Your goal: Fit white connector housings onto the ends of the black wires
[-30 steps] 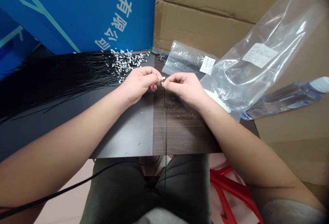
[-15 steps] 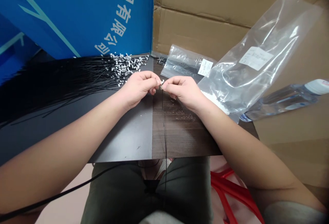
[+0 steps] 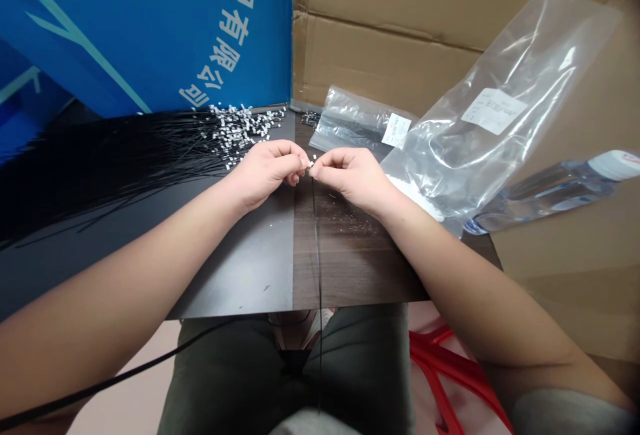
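Observation:
My left hand (image 3: 267, 174) and my right hand (image 3: 353, 178) meet above the middle of the dark table (image 3: 240, 268), fingertips pinched together. Between them is a tiny white connector (image 3: 311, 164), partly hidden by the fingers. A thin black wire (image 3: 316, 242) hangs from that pinch over the table edge. Which fingers grip the connector and which the wire is hard to tell. Left of my left hand lies a long bundle of black wires (image 3: 110, 182), their white-tipped ends (image 3: 240, 130) heaped near the wall.
Behind the table stand a blue printed board (image 3: 125, 28) and brown cartons (image 3: 380, 35). To the right lie a small plastic bag (image 3: 355, 122), a large clear bag (image 3: 480, 115) and a water bottle (image 3: 545, 198). A red stool (image 3: 450, 372) shows below right.
The view has shifted slightly. Both hands remain pinched together at nearly the same spot, with only small finger movement.

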`<act>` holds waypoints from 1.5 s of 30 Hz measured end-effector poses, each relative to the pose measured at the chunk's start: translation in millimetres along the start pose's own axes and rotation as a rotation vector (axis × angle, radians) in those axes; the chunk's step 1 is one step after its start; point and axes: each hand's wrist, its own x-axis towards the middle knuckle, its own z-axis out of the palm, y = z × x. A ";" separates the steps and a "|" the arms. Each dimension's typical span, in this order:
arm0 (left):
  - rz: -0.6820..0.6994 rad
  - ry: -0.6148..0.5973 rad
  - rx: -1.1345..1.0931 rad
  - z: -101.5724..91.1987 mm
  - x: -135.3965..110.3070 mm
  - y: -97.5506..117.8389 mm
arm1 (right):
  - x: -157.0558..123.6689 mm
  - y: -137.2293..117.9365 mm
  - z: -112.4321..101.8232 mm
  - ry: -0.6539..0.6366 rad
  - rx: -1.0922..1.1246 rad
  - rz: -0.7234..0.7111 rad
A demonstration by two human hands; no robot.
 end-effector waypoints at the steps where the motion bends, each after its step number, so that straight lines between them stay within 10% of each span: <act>1: 0.003 0.000 0.006 0.2 0.0 0.2 | 0.2 0.3 -0.1 -0.002 -0.008 -0.003; 45: 0.073 0.035 0.092 -1.0 0.0 -1.3 | 1.8 0.9 -1.4 0.015 0.053 0.015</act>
